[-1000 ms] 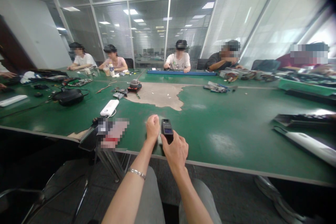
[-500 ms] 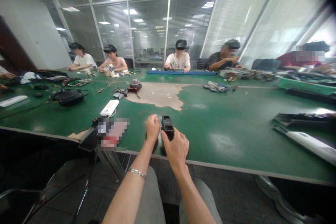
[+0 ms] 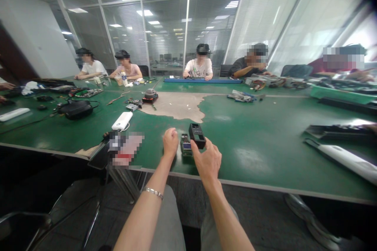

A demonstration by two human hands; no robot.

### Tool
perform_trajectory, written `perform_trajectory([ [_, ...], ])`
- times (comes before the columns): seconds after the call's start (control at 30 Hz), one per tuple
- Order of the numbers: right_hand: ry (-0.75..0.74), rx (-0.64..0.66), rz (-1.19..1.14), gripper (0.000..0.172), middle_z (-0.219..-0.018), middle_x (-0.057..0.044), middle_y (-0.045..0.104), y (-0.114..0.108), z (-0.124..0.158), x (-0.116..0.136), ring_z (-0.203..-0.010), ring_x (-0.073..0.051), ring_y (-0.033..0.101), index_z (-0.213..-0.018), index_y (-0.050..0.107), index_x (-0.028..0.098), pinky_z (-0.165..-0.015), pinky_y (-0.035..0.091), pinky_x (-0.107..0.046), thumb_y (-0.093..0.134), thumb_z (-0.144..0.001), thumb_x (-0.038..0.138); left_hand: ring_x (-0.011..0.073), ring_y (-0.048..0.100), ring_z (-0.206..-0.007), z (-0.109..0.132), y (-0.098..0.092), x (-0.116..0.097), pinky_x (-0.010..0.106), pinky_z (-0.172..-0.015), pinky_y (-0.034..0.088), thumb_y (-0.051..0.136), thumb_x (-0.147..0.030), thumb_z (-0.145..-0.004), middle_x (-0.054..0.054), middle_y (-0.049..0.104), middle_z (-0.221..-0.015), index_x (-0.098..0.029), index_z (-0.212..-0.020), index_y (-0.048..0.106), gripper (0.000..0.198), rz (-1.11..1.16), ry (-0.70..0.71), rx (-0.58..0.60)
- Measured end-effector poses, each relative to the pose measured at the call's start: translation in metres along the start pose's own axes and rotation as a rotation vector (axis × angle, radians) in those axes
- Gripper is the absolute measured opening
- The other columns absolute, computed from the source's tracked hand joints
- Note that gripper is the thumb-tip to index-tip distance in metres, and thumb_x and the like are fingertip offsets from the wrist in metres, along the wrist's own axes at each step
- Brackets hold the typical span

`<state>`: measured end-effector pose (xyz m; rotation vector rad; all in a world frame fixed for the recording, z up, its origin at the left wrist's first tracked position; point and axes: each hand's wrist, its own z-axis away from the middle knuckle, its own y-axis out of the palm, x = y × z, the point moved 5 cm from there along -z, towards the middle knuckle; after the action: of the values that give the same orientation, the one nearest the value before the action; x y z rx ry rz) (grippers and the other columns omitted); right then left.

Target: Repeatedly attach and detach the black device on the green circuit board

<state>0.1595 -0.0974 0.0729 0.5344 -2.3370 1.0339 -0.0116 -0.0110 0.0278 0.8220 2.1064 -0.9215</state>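
Observation:
My right hand (image 3: 208, 159) grips a black plastic casing (image 3: 198, 135) with cut-out openings, thumb on its near left side and fingers on the right. The casing is tilted and sits up and to the right of a small circuit board (image 3: 186, 146). That green board has a dark blue rectangle, perhaps a display, and lies near the table's front edge. Left of the board, my left hand (image 3: 170, 141) is closed with its fingers curled. Whatever those fingers may hold is hidden from view.
A white power bank (image 3: 122, 120) with a cable lies to the left on the green table (image 3: 241, 133). Beyond are a black pouch (image 3: 75, 109) and grey gloves (image 3: 240, 96). Long white and black parts (image 3: 341, 153) lie at right. Several people sit across.
My right hand has moved the black casing up and to the right, which uncovers the circuit board. My left hand has stayed almost still.

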Motion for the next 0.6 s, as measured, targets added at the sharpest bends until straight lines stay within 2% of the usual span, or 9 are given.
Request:
perform_trajectory([
  [0.33, 0.074, 0.005, 0.159, 0.05, -0.094, -0.01, 0.067, -0.005, -0.005, -0.056, -0.093, -0.027, 0.057, -0.113, 0.06, 0.018, -0.082, 0.036, -0.035, 0.051, -0.082, 0.056, 0.0193, 0.062, -0.103, 0.0, 0.003, 0.002, 0.035, -0.098, 0.046, 0.044, -0.021, -0.086, 0.011, 0.067, -0.109, -0.014, -0.102, 0.068, 0.029, -0.003, -0.019, 0.022],
  [0.6, 0.111, 0.045, 0.197, 0.052, -0.091, -0.011, 0.067, -0.003, 0.002, -0.072, -0.089, -0.027, 0.058, -0.113, 0.059, 0.017, -0.08, 0.037, -0.035, 0.05, -0.082, 0.058, 0.0199, 0.06, -0.107, -0.001, 0.007, 0.007, 0.036, -0.099, 0.047, 0.046, -0.019, -0.085, 0.013, 0.066, -0.112, -0.013, -0.098, 0.07, 0.028, -0.025, -0.003, 0.034],
])
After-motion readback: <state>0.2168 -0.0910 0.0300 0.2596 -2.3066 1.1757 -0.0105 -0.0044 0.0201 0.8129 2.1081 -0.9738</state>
